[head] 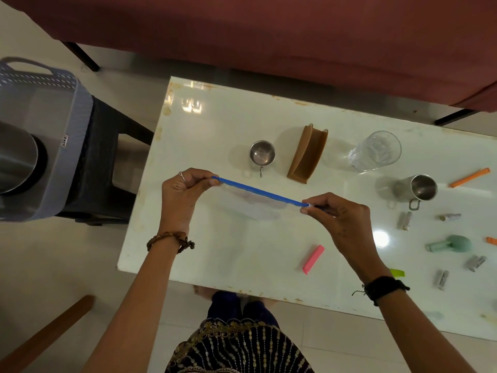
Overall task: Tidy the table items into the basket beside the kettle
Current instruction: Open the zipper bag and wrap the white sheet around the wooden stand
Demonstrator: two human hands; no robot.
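- Held at centre frame above the glossy white table (215, 254): a clear plastic zip bag with a blue seal strip (259, 191), stretched taut between both hands, probably to close or straighten it before stowing.
- Left hand (183, 195): fingers curled, pinching the strip's left end between thumb and forefinger.
- Right hand (341, 219): likewise curled, pinching the right end at the fingertips; neither hand spread.
- Parked at left of frame on a dark stool: the grey perforated plastic basket (67, 103), beside the steel kettle (16, 157), well apart from the bag.
- Left on the tabletop, seemingly awaiting collection: small steel cup (262, 154), brown plastic holder (308, 154), clear drinking glass (376, 152), steel mug (419, 189), pink clip (313, 259), orange stick (469, 177), green brush-like piece (451, 244).
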